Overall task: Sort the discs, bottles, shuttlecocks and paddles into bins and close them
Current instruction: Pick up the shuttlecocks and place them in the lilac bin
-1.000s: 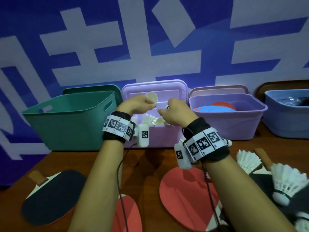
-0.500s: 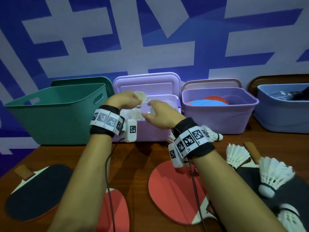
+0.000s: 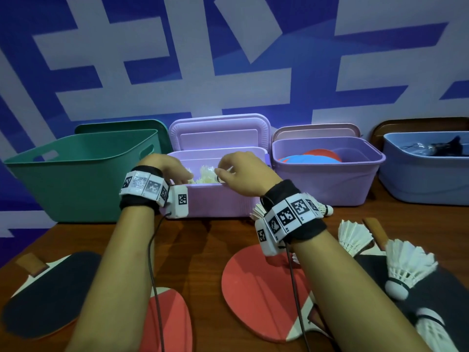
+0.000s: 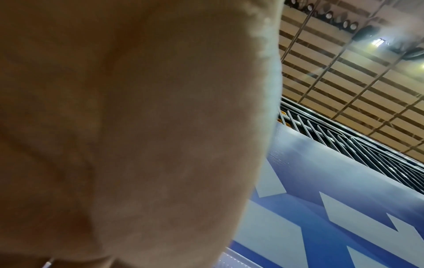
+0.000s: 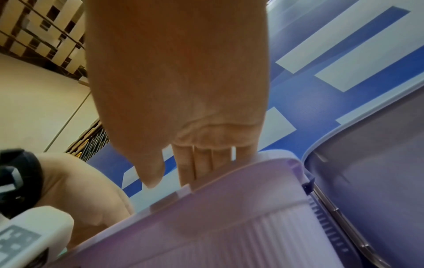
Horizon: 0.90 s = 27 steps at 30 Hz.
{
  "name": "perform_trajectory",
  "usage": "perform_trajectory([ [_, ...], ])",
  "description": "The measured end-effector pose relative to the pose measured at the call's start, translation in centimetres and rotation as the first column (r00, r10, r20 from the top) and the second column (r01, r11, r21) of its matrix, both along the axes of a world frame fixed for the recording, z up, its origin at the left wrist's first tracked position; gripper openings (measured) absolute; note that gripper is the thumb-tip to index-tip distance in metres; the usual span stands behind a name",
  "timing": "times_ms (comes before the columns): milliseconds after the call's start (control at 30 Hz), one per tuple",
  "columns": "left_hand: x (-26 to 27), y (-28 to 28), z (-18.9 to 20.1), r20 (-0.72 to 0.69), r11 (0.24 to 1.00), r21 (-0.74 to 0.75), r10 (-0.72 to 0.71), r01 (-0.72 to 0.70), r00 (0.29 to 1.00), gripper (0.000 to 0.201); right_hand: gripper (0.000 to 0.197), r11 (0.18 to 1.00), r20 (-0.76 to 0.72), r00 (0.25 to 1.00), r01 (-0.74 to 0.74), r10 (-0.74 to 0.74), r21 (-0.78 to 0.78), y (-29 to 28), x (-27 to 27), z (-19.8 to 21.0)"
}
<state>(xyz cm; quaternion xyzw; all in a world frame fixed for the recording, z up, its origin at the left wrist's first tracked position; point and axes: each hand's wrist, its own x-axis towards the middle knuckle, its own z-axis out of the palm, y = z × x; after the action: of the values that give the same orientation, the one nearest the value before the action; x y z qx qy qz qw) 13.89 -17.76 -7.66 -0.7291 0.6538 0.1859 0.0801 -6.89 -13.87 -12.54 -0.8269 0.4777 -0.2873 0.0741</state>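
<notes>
Right wrist only: straight fingers [image 5: 201,163] behind lilac bin [image 5: 229,226] rim.

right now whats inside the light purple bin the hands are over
White shuttlecocks lie piled in the light purple bin. The left hand, right hand and the near wall hide the rest of the inside.

From head height we look forward and down over the table [image 3: 208,252]. Both wrist cams sit tight under the palms, aimed up; we share the lilac bin [image 3: 218,201] [image 5: 229,226] with the right one.
</notes>
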Motion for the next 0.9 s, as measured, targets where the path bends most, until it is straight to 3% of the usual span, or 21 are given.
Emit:
perform_trajectory([
  [100, 0.1, -0.3, 0.0, -0.009, 0.999, -0.053, 0.002, -0.003, 1.0, 0.034, 0.044, 0.995, -0.125, 0.992, 0.021, -0.009, 0.097, -0.4, 0.1, -0.6],
  [267, 0.1, -1.6, -0.4, -0.182, 0.954, -0.283, 0.049, -0.1, 0.982, 0.029, 0.035, 0.995, -0.018, 0.996, -0.09, 0.091, 0.033, 0.3, 0.5, -0.1],
  [333, -0.2, -1.6, -0.5, -0.122, 0.939, -0.337, 0.032, -0.071, 0.992, 0.035, 0.028, 0.995, 0.012, 0.995, -0.096, 0.096, -0.018, 0.4, 0.6, -0.2],
  [433, -0.9, -0.7, -0.7, 0.086, 0.972, -0.223, -0.053, 0.071, 0.995, 0.047, 0.026, 0.993, 0.065, 0.997, -0.037, 0.044, -0.111, 0.3, 0.8, -0.4],
  [533, -0.8, -0.5, -1.2, 0.139, 0.995, -0.039, -0.089, 0.095, 0.986, 0.044, 0.039, 0.998, -0.067, 0.997, 0.042, -0.04, 0.035, 0.1, 0.6, -0.8],
  [633, -0.4, -1.1, -1.4, 0.136, 0.993, -0.071, -0.083, 0.093, 0.987, 0.047, 0.055, 0.98, -0.251, 0.964, 0.129, -0.089, 0.15, -0.5, 0.6, -1.4],
  [733, -0.7, -0.7, -1.3, 0.162, 0.994, -0.069, -0.07, 0.082, 0.984, 0.056, 0.055, 0.982, -0.227, 0.972, 0.106, -0.068, 0.158, -0.9, 0.7, -1.6],
  [900, -1.8, -0.3, -0.6, 0.148, 0.972, -0.139, -0.167, 0.188, 0.975, 0.053, 0.058, 0.98, -0.242, 0.968, 0.109, -0.066, 0.169, -0.6, 1.0, -1.9],
])
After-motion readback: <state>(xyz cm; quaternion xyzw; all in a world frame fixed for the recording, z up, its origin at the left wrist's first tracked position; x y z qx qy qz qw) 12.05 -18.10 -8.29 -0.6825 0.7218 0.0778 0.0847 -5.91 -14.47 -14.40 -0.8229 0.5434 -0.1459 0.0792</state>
